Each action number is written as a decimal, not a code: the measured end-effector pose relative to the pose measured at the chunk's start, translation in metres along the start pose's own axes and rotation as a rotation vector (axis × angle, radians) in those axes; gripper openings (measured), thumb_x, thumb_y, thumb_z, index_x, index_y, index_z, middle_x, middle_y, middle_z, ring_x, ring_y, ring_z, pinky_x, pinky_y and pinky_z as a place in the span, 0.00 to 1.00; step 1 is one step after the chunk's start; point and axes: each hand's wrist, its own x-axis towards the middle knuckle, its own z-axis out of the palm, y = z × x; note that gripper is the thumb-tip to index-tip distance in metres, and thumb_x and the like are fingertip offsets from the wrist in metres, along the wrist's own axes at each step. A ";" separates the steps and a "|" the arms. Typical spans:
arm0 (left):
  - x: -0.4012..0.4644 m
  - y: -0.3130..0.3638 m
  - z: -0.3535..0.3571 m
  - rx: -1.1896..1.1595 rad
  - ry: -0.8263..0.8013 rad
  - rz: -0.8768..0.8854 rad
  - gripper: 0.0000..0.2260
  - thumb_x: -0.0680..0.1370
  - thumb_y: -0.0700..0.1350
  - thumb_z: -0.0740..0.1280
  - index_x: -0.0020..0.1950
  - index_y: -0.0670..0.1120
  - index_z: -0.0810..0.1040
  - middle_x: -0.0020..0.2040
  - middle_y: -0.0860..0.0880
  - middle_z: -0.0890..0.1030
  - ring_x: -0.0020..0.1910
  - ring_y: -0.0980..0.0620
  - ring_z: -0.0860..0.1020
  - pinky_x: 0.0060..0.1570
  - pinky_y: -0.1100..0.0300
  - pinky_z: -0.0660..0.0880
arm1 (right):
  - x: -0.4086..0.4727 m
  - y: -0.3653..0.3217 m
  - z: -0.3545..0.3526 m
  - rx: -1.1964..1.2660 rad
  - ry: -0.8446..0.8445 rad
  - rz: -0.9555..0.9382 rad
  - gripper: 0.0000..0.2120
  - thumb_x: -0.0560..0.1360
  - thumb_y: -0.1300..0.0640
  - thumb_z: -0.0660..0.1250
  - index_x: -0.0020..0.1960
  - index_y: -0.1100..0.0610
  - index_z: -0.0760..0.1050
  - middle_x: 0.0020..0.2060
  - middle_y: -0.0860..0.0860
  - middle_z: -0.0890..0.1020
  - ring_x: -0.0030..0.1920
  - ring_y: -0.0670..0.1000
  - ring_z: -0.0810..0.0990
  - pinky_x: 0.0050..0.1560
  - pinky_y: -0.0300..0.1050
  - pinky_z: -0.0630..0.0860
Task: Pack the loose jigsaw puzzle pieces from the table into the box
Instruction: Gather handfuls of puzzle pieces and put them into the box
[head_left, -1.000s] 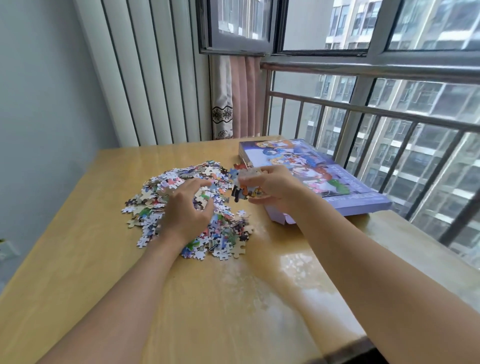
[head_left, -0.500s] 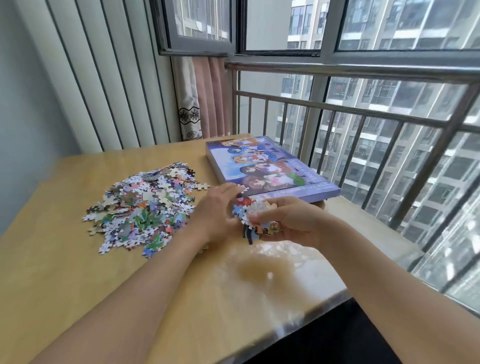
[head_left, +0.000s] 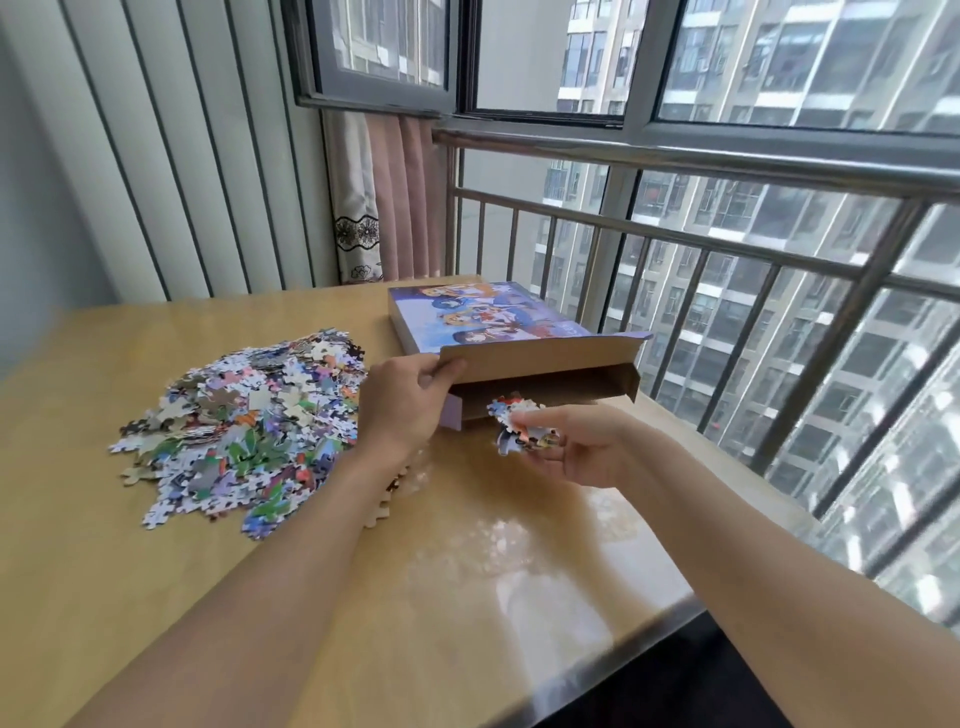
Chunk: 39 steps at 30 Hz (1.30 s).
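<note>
spreading across the wooden table, a heap of loose puzzle pieces lies left of the puzzle box, beside the window railing. the box's inside is shadowed, contents unclear. left hand pinches the raised box flap; right hand clasps a handful of pieces at the opening.

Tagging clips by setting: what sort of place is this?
Likely an enclosed high-rise apartment balcony: a metal railing inside the windows, tower blocks outside, and a pink curtain behind a wooden table.
</note>
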 end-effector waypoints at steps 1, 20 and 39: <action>0.004 0.002 -0.002 -0.007 0.011 -0.007 0.14 0.76 0.59 0.70 0.39 0.50 0.84 0.28 0.54 0.79 0.28 0.58 0.74 0.30 0.59 0.68 | 0.003 -0.005 0.004 0.003 0.016 0.001 0.14 0.72 0.64 0.76 0.55 0.63 0.78 0.46 0.60 0.86 0.37 0.53 0.86 0.35 0.42 0.83; 0.021 0.019 -0.019 -0.049 0.075 0.001 0.20 0.76 0.60 0.69 0.33 0.46 0.80 0.23 0.52 0.73 0.29 0.52 0.71 0.29 0.64 0.63 | 0.050 -0.039 0.036 0.290 0.309 -0.388 0.18 0.73 0.73 0.58 0.59 0.61 0.75 0.57 0.60 0.79 0.57 0.58 0.79 0.58 0.53 0.81; 0.020 0.024 -0.020 -0.076 0.096 -0.012 0.16 0.76 0.59 0.69 0.34 0.52 0.81 0.25 0.63 0.74 0.26 0.58 0.71 0.28 0.66 0.62 | 0.032 -0.036 -0.033 -1.244 0.395 -0.754 0.22 0.82 0.56 0.63 0.75 0.54 0.69 0.58 0.54 0.80 0.49 0.53 0.78 0.45 0.41 0.69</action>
